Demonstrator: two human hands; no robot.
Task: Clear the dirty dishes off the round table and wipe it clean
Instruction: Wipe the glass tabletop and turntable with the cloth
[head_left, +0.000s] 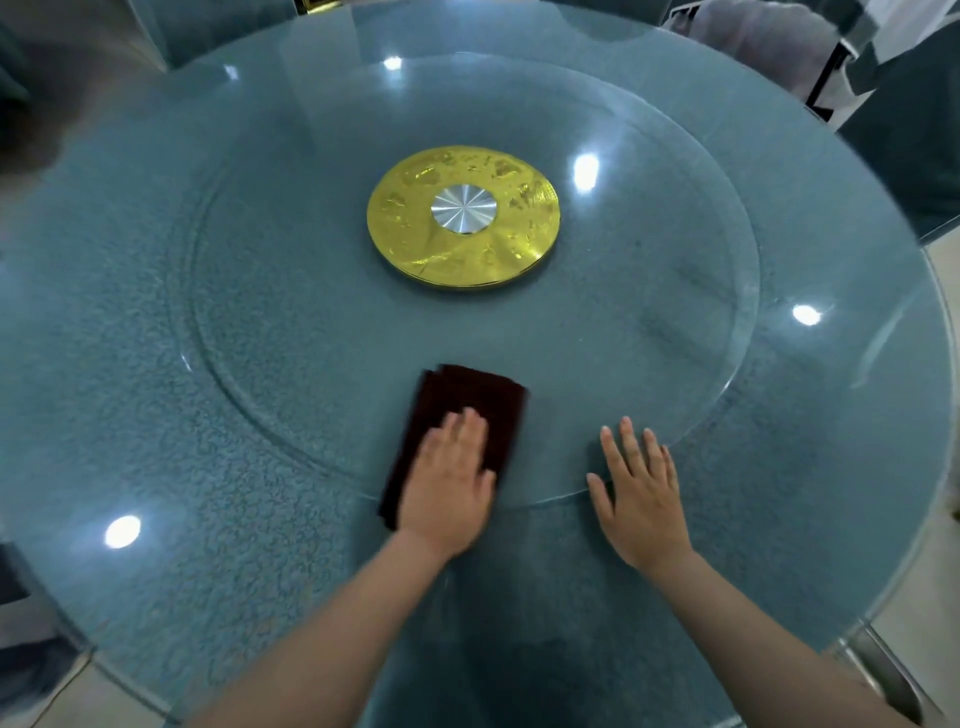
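The round table is blue-green glass with a mottled, pebbled look, glossy enough to carry bright light spots. A smaller clear glass turntable sits raised on it, its rim a pale ring. At the near edge of that ring lies a dark maroon cloth, folded into a long rectangle of soft, matte fabric. Its long axis runs away from the person, tilted a little to the right, with the near end over the table and the far end on the turntable. The left hand presses flat on the cloth's near half, fingers straight and together. Farther back, at the centre, is a round gold disc with embossed figures and a brushed silver hub. The right hand rests flat on the glass across the turntable's rim, fingers spread, holding nothing, just beside the cloth but apart from it.
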